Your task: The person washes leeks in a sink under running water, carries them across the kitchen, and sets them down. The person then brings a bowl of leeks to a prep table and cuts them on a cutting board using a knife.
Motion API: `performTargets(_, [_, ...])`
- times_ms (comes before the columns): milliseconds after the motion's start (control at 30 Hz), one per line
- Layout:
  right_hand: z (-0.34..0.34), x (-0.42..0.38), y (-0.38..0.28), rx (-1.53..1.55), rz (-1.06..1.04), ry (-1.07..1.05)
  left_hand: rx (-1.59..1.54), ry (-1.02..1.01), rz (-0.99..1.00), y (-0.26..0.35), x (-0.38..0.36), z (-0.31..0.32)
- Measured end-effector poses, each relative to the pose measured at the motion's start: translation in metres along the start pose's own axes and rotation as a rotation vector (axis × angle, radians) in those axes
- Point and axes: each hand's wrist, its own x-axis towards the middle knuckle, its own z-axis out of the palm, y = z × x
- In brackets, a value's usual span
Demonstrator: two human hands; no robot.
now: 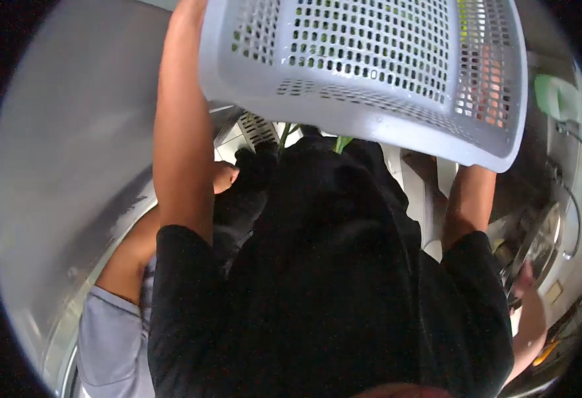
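A light grey slotted plastic basket [397, 123] is held up in front of me, tilted, filling the upper middle of the view. My right arm goes behind its right corner, and my right hand [492, 89] shows only as a reddish patch through the slots, supporting the basket. My left forearm runs up along the basket's left side, and that hand lies beyond the top edge of the view. Green, leafy shapes show through the holes. Below the near edge hang green stalks [342, 143].
To the left stands a broad metal surface [65, 152]. Another person's arm [122, 268] in a grey sleeve is close at my left, and another arm [531, 325] shows at lower right. Taps [563, 129] line the right wall. A slotted dark mat [258, 129] lies on the tiled floor.
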Motion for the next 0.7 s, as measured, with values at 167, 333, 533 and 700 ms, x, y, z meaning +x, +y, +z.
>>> performTargets(167, [-0.064, -0.049, -0.029, -0.067, 0.004, 0.072, -0.013, 0.071, -0.059, -0.007, -0.026, -0.027])
performTargets(333, [-0.174, -0.122, -0.071, -0.142, 0.052, 0.215, -0.007, 0.052, -0.069, -0.002, -0.037, -0.035])
performTargets(533, [-0.201, -0.168, -0.091, -0.172, 0.081, 0.289, 0.006, -0.114, -0.007, 0.034, -0.019, -0.038])
performTargets(700, [-0.184, -0.093, -0.099, -0.221, 0.058, 0.235, -0.036, -0.124, 0.001, 0.041, 0.022, -0.030])
